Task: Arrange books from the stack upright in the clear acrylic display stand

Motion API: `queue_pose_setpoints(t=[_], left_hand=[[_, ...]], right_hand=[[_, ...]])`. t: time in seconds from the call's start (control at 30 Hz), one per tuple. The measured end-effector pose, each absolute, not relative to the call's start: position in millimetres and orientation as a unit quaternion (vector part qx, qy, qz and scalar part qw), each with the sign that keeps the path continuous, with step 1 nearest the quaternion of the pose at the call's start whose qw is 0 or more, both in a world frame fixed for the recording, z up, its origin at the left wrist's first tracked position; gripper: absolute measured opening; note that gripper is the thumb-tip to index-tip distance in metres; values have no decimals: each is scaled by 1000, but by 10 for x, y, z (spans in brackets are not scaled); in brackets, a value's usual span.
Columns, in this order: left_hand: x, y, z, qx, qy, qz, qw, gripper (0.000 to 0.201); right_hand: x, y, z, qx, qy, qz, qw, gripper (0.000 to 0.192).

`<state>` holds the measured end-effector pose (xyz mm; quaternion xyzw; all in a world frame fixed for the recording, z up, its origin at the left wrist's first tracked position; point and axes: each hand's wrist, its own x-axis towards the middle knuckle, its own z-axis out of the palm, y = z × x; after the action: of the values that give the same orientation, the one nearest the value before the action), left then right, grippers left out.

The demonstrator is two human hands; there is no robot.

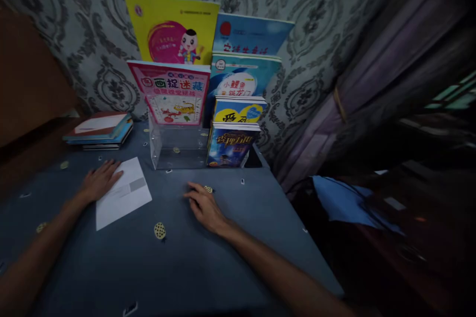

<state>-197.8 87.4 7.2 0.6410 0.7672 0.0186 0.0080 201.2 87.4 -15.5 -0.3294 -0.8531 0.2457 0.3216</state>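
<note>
White rectangular paper sheet (122, 193) lies flat on the blue-grey patterned tablecloth (186, 267) under the left hand's (98, 181) spread fingers, while the right hand (204, 205) rests open and empty, palm down, before a clear acrylic stand (178, 146) of dim, partly overlapped picture books (230, 143).

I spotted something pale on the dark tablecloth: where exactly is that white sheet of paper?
The white sheet of paper lies flat on the blue tablecloth, left of centre, under the fingertips of the left hand and just in front of the clear display stand.
</note>
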Motion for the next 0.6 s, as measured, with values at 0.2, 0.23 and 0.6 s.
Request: queue_pose_setpoints(t=[0.2,0.23,0.6], left_hand=[[-1727,587,-85,697,716,29,-29,67],[-1650,539,-91,706,707,29,-34,66],[-605,365,-222,824,556,84,-66,59]], right_hand=[[2017,882,-164,-324,-853,255,320,29],[2018,883,-159,-324,-852,259,321,29],[2050,857,-96,-312,-835,252,378,34]])
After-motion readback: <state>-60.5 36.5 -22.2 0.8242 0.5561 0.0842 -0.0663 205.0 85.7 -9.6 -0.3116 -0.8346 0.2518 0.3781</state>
